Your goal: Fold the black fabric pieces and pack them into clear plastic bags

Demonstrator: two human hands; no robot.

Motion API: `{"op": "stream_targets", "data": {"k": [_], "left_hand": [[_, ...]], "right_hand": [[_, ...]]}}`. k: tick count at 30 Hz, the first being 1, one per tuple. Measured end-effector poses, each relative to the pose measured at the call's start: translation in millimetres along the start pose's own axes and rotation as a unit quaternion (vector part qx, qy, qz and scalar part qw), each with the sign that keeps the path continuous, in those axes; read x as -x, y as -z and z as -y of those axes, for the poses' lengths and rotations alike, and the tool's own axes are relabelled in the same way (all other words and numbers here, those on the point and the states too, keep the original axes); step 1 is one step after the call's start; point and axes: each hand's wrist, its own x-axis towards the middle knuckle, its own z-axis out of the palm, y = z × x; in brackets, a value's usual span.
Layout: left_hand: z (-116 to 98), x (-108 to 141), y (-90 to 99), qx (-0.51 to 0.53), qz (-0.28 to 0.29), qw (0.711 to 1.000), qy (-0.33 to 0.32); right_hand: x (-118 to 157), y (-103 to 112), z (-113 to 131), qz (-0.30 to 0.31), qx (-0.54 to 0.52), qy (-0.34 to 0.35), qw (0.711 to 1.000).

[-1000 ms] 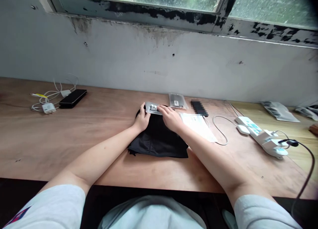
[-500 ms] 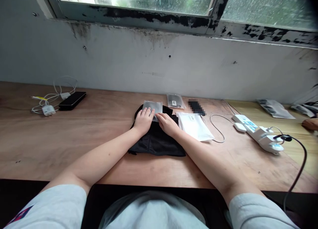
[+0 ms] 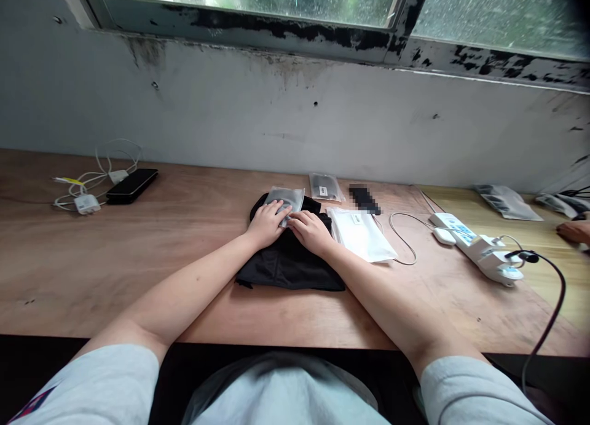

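A small frosted plastic bag [image 3: 291, 196] with something grey in it lies on top of a black cloth bag [image 3: 290, 268] in the middle of the table. Across the left part of the plastic bag rests my left hand [image 3: 266, 224], its fingers stretched out flat. My right hand [image 3: 310, 230] has its fingertips pinched together at the lower right edge of that same bag; the thumb is partly hidden. What exactly the plastic bag contains cannot be made out.
Right of the cloth bag lie a white plastic package [image 3: 362, 234], a labelled clear packet [image 3: 325, 187] and a blurred-out black phone-like object [image 3: 364, 198]. Farther right are a power strip [image 3: 461, 231] and a person's hand [image 3: 574, 231]. A black case [image 3: 133, 186] and white cables sit left.
The plastic bag has shifted and tilted slightly under my fingers. Both hands stay nearly in place, with the right fingers curled a little more over its edge.
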Motion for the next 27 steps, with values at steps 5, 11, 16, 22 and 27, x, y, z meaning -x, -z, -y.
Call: {"op": "stream_targets", "data": {"k": [5, 11, 16, 22, 27], "left_hand": [[-2.3, 0.8, 1.5, -0.015, -0.013, 1.000, -0.010], [-6.7, -0.4, 3.2, -0.028, -0.016, 0.998, -0.054], [-4.1, -1.4, 0.2, -0.014, -0.009, 0.999, -0.050], [-2.5, -1.0, -0.8, -0.010, -0.008, 0.999, -0.049], [-1.3, -1.2, -1.7, -0.016, -0.003, 0.998, -0.053]], "right_hand": [[-1.9, -0.2, 0.6, 0.022, 0.013, -0.012, 1.000], [-1.6, -4.1, -0.3, 0.032, 0.012, -0.021, 0.999], [-0.1, -5.7, -1.2, 0.035, 0.008, -0.033, 0.999], [-1.2, -6.5, -1.2, 0.038, 0.028, -0.032, 0.998], [-3.4, -7.4, -0.4, 0.032, 0.014, -0.023, 0.999]]}}
